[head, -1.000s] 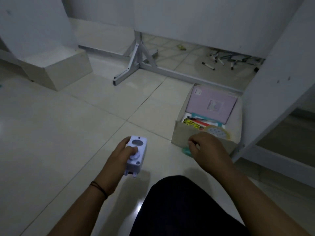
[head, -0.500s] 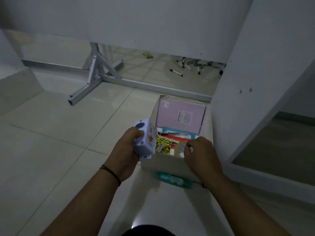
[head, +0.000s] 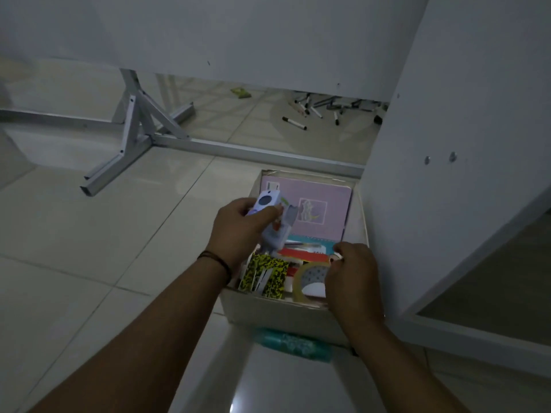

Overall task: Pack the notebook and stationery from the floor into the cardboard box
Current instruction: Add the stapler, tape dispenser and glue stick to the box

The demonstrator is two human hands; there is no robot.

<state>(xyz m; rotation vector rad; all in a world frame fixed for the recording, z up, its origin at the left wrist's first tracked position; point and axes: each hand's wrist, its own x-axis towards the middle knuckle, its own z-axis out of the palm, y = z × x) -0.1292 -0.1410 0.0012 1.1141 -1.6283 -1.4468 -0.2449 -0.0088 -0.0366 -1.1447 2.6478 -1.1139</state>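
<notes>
Got my left hand (head: 238, 231) clamped on the little white stationery pack (head: 272, 226), now swung over the cardboard box (head: 283, 311) off the floor, right hand (head: 351, 278) gripping the tape roll (head: 310, 277) inside, so it's nearly packed.

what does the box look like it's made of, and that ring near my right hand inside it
The box looks like plain matte cardboard: dull beige wall, thin raw rim. The ring by the right hand seems to be a roll of glossy translucent tape on a paler core, yellowish and see-through, though dim light leaves this uncertain.
</notes>
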